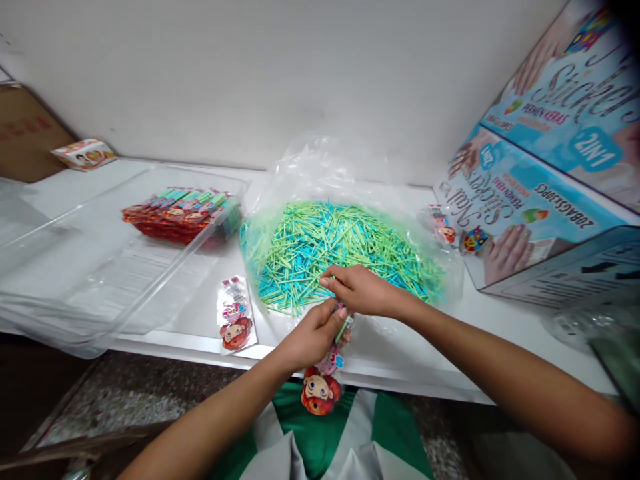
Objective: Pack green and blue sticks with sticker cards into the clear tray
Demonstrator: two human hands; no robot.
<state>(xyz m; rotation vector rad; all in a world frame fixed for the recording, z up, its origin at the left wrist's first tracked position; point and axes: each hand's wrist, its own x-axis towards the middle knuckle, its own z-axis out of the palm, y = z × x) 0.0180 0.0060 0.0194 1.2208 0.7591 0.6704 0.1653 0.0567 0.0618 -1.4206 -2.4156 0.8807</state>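
My left hand [316,333] is closed around a printed candy packet [321,390] that hangs below it over the table's front edge, its red-haired cartoon face showing. A green stick shows at the packet's upper part. Just above, my right hand [356,287] has its fingers pinched together at the packet's top; what lies between those fingertips is hidden. Behind both hands spreads a clear plastic bag [320,167] holding a heap of green and blue sticks [345,243]. To the left, a similar flat packet [237,317] lies on the table near the front edge.
A clear plastic tray [150,300] at left holds a stack of packets [180,213]. Large blue sticker cartons [545,200] stand at right, with a small packet [441,223] beside them. A small box [85,155] and a brown carton [27,133] sit far left.
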